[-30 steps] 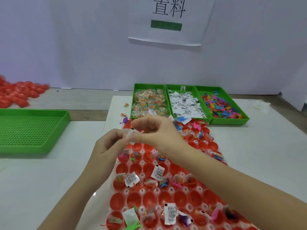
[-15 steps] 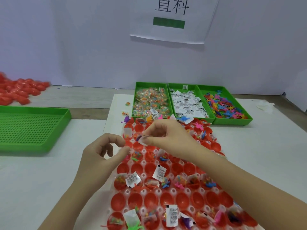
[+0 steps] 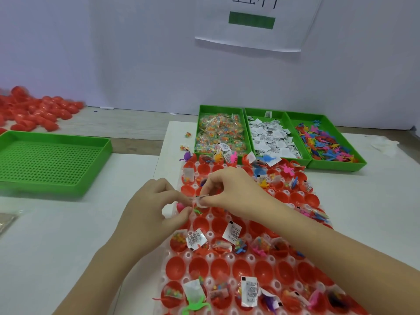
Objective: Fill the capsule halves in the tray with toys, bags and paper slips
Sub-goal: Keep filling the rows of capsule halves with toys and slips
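Observation:
A clear tray [image 3: 210, 255] holds rows of red capsule halves [image 3: 201, 267]; some carry toys, small bags and paper slips, others are bare. My right hand [image 3: 229, 189] pinches a white paper slip [image 3: 201, 201] low over the tray's left side. My left hand [image 3: 156, 210] meets it there, thumb and fingertips curled at the slip's edge. A small green toy [image 3: 197, 210] shows just under the fingers. Three green bins at the back hold bags [image 3: 219, 135], slips [image 3: 271, 138] and coloured toys [image 3: 325, 144].
A green perforated tray [image 3: 50, 160] stands at the left. A heap of loose red capsule halves [image 3: 38, 112] lies at the far left by the wall. Several toys and slips lie spilled between the bins and the tray. A paper sign [image 3: 252, 21] hangs on the wall.
Both hands have dropped from chest height toward the tray's left side. They parted half a second ago and now meet again at the slip.

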